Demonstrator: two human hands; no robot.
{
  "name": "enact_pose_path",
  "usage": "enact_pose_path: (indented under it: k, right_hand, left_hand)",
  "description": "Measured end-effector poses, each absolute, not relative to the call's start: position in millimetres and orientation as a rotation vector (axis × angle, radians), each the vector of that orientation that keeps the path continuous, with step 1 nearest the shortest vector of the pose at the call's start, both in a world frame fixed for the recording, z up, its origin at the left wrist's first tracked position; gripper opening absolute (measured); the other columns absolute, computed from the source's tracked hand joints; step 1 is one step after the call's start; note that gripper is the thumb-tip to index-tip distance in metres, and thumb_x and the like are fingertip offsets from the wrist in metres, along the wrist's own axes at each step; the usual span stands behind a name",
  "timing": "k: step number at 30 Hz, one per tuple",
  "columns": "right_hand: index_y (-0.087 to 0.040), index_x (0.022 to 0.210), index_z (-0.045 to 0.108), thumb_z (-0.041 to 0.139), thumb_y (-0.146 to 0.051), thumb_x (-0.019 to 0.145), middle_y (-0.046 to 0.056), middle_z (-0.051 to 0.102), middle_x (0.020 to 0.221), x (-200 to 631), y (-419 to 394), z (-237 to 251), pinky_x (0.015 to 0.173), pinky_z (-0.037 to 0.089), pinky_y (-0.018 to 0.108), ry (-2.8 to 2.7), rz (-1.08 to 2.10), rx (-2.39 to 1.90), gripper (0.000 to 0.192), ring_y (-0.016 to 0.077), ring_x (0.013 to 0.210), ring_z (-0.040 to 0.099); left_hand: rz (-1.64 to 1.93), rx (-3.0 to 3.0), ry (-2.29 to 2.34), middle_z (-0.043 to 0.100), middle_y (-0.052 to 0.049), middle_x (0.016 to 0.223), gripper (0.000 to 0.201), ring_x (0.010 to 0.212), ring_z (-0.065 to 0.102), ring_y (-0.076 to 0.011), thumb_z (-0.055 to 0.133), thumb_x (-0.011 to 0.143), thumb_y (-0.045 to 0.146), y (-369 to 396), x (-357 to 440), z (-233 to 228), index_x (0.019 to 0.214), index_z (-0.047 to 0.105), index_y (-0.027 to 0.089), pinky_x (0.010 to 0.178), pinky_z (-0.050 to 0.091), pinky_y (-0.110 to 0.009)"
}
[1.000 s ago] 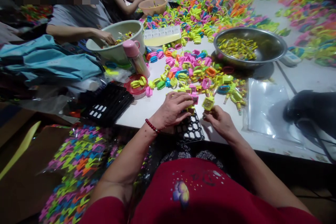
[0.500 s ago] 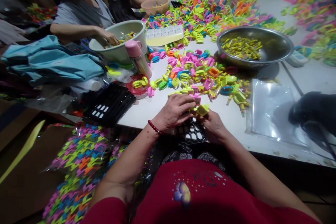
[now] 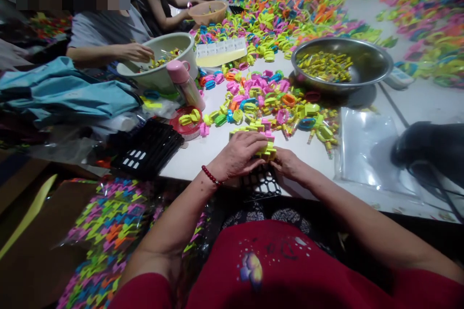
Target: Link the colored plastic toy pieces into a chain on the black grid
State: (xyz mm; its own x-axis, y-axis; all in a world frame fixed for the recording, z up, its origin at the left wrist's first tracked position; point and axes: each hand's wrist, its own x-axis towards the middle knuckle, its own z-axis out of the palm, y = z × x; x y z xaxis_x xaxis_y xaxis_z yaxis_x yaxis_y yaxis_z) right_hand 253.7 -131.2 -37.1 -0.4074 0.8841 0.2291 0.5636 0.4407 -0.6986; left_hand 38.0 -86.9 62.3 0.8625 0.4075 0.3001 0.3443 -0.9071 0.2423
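Observation:
A black grid tray (image 3: 261, 182) lies at the table's near edge, its front openings bare. Yellow and pink plastic pieces shaped like toy watches stand in rows on its far part. My left hand (image 3: 243, 152) curls over these pieces, its fingers closed round their left side. My right hand (image 3: 288, 163) presses at the right of the tray, fingers closed against a yellow toy watch (image 3: 268, 151); its fingertips are partly hidden. Just beyond my hands spreads a loose pile of toy watches (image 3: 250, 105) in pink, yellow, blue and orange.
A steel bowl (image 3: 382, 65) with yellow wrapped sticks stands right, behind clear plastic bags (image 3: 369, 149). At left are stacked black trays (image 3: 152, 147), a red basket (image 3: 198, 131), a pink-capped bottle (image 3: 188, 88) and a pale basin (image 3: 190, 46), where a co-worker's hand (image 3: 137, 52) reaches.
My right hand has moved left with the yellow toy watch, which now sits against the row on the tray. The co-worker's hand has risen to the basin's rim. The view has shifted slightly.

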Motion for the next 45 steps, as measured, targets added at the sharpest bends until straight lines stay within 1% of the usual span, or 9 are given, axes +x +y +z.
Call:
enact_pose_path:
  k: [6, 10, 14, 17, 22, 25, 28, 33, 45]
  right_hand:
    - [-0.017, 0.097, 0.065, 0.051, -0.008, 0.08, 0.008, 0.065, 0.101, 242.2, -132.5, -39.6, 0.082, 0.05, 0.031, -2.036, 0.731, -1.255, 0.024, 0.0201, 0.091, 0.06]
    - [-0.019, 0.101, 0.065, 0.052, -0.02, 0.087, 0.005, 0.066, 0.092, 250.2, -132.1, -34.4, 0.075, 0.05, 0.03, -1.874, 0.801, -1.359, 0.019, 0.018, 0.081, 0.061]
    - [-0.022, 0.099, 0.061, 0.061, -0.035, 0.085, 0.006, 0.063, 0.094, 275.2, -108.6, -31.6, 0.074, 0.049, 0.033, -1.633, 0.492, -1.562, 0.019, 0.0199, 0.078, 0.059]
    - [-0.021, 0.092, 0.057, 0.068, -0.029, 0.078, 0.008, 0.059, 0.092, 286.3, -82.6, -31.6, 0.08, 0.046, 0.036, -1.6, 0.29, -1.703, 0.02, 0.0242, 0.09, 0.057]
    - [-0.016, 0.086, 0.056, 0.058, -0.016, 0.082, 0.01, 0.06, 0.085, 290.4, -72.4, -28.8, 0.08, 0.042, 0.038, -1.564, 0.291, -1.869, 0.004, 0.0262, 0.089, 0.059]
    - [-0.018, 0.084, 0.058, 0.057, -0.02, 0.084, 0.009, 0.063, 0.083, 293.9, -95.5, -27.3, 0.078, 0.045, 0.038, -1.517, 0.365, -1.846, 0.002, 0.0244, 0.083, 0.061]
    - [-0.021, 0.091, 0.061, 0.056, -0.027, 0.085, 0.005, 0.067, 0.083, 286.1, -132.1, -28.4, 0.073, 0.05, 0.036, -1.367, 0.671, -1.695, 0.01, 0.0216, 0.074, 0.065]
    - [-0.019, 0.093, 0.067, 0.064, -0.039, 0.081, 0.005, 0.072, 0.085, 230.9, -180.1, -24.7, 0.072, 0.052, 0.035, -1.387, 1.052, -1.445, 0.024, 0.0221, 0.076, 0.067]
    - [-0.02, 0.083, 0.067, 0.05, -0.021, 0.084, 0.009, 0.068, 0.084, 146.3, -156.4, -38.2, 0.071, 0.046, 0.031, -2.068, 0.601, -1.331, 0.017, 0.0221, 0.077, 0.06]
  left_hand:
    - [0.332, 2.977, 0.587, 0.05, -0.008, 0.146, 0.053, 0.139, 0.039, -0.0257, 0.059, 0.091, 0.035, -86.4, 43.6, 67.1, 0.141, 0.045, 0.026, 0.108, 0.03, -0.044]
    - [0.337, 2.983, 0.597, 0.05, -0.008, 0.146, 0.055, 0.141, 0.037, -0.0233, 0.06, 0.091, 0.034, -83.3, 33.9, 66.5, 0.143, 0.043, 0.026, 0.105, 0.031, -0.042]
    - [0.345, 2.968, 0.646, 0.049, -0.009, 0.146, 0.058, 0.142, 0.036, -0.0223, 0.06, 0.091, 0.032, -75.1, 17.7, 62.2, 0.144, 0.04, 0.028, 0.103, 0.032, -0.04]
    - [0.33, 2.981, 0.701, 0.049, -0.01, 0.146, 0.056, 0.142, 0.037, -0.0232, 0.06, 0.091, 0.034, -68.5, 14.8, 62.0, 0.143, 0.042, 0.027, 0.104, 0.032, -0.04]
    - [0.606, 3.022, 0.8, 0.05, -0.012, 0.145, 0.059, 0.138, 0.041, -0.0269, 0.061, 0.09, 0.037, -87.4, 16.2, 72.6, 0.143, 0.041, 0.023, 0.108, 0.03, -0.045]
    - [1.001, 2.859, 0.939, 0.065, -0.012, 0.123, 0.042, 0.12, 0.055, -0.0244, 0.062, 0.089, 0.031, -125.1, 4.4, 65.6, 0.129, 0.055, 0.02, 0.099, 0.041, -0.041]
    - [1.103, 2.59, 1.175, 0.069, -0.007, 0.094, 0.017, 0.094, 0.061, -0.0203, 0.061, 0.089, 0.025, -164.3, -12.2, 37.1, 0.104, 0.064, 0.021, 0.084, 0.047, -0.036]
    - [0.936, 2.148, 1.485, 0.066, -0.006, 0.095, 0.013, 0.093, 0.059, -0.0194, 0.064, 0.086, 0.025, -186.1, -26.9, -20.1, 0.097, 0.065, 0.019, 0.084, 0.048, -0.035]
    - [0.698, 2.125, 1.658, 0.064, -0.004, 0.098, 0.015, 0.098, 0.053, -0.0224, 0.065, 0.081, 0.023, -168.5, -22.3, -37.9, 0.096, 0.064, 0.021, 0.085, 0.04, -0.036]
